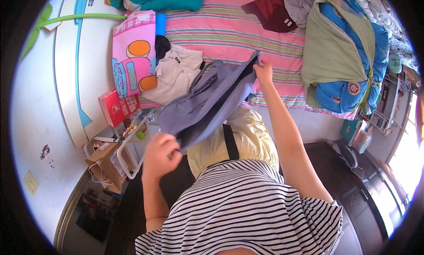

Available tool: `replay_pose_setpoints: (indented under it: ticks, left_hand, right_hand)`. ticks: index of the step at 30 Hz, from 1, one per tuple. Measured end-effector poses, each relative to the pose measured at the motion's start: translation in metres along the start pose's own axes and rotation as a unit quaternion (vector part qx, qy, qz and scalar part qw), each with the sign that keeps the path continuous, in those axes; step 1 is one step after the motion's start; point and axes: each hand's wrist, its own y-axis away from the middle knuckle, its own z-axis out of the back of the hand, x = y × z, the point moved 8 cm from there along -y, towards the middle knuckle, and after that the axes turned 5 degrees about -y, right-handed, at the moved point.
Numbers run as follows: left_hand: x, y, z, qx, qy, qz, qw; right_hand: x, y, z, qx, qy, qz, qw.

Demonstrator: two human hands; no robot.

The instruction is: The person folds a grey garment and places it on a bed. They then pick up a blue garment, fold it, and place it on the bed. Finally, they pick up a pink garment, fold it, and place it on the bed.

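A grey-blue fabric bag point(205, 93) with a long, partly parted mouth slants across in front of me, over the bed's front edge. Its straps and seams lie along the upper side, and the inside looks dark. At the far right end, my right hand point(264, 71) pinches the corner of the mouth. My left hand point(161, 157), a little blurred, has curled fingers at the near left end of the same mouth and seems to grip the edge there. What the bag holds inside cannot be seen.
White clothing point(179, 73) and a pink printed bag point(135, 53) lie left on the striped bed point(225, 26). Rightward sits a blue and green bundle point(338, 53); maroon cloth point(273, 11) is behind. A red box point(117, 106) and a paper bag point(107, 162) stand at left.
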Motion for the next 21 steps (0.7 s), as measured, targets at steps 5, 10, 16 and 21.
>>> replay_pose_setpoints:
  ticks: [5, 10, 16, 21]
  left_hand:
    - [0.054, 0.004, 0.038, -0.079, -0.116, 0.104, 0.985]
    - [0.1, -0.003, -0.005, 0.016, -0.216, 0.131, 0.967]
    - [0.049, -0.059, -0.075, -0.03, 0.011, 0.092, 0.995]
    - [0.011, -0.086, -0.163, 0.01, 0.455, 0.241, 0.857]
  right_hand:
    - [0.052, 0.07, 0.025, -0.001, -0.171, 0.072, 0.983]
    - [0.099, 0.157, 0.022, 0.059, -0.062, 0.175, 0.981]
    - [0.097, 0.194, 0.003, 0.084, 0.0, 0.189, 0.978]
    - [0.099, 0.214, -0.007, 0.146, 0.02, 0.224, 0.963]
